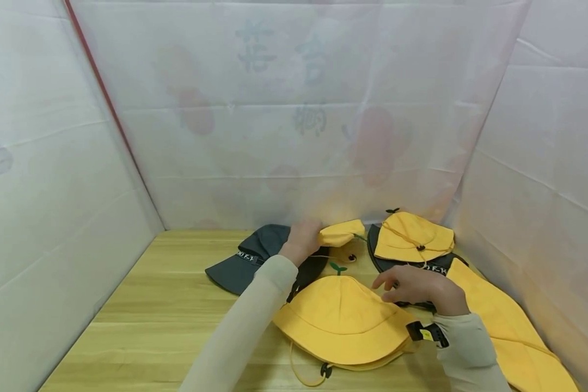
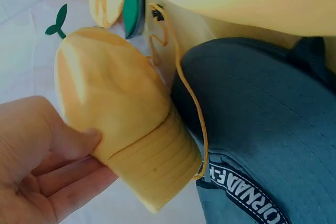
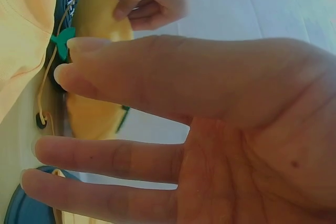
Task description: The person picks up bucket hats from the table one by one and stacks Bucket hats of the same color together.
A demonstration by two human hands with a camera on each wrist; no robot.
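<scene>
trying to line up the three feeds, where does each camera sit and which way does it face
Head: worn on the head, looks forward and down at the wooden table, the hats and both sleeved arms.
Left wrist: at the left hand, looks along it at the folded yellow hat it pinches, above the grey hat.
Right wrist: at the right hand, looks across its open palm and straight fingers.
Shared: the right wrist view also shows the left hand pinching the folded yellow hat.
</scene>
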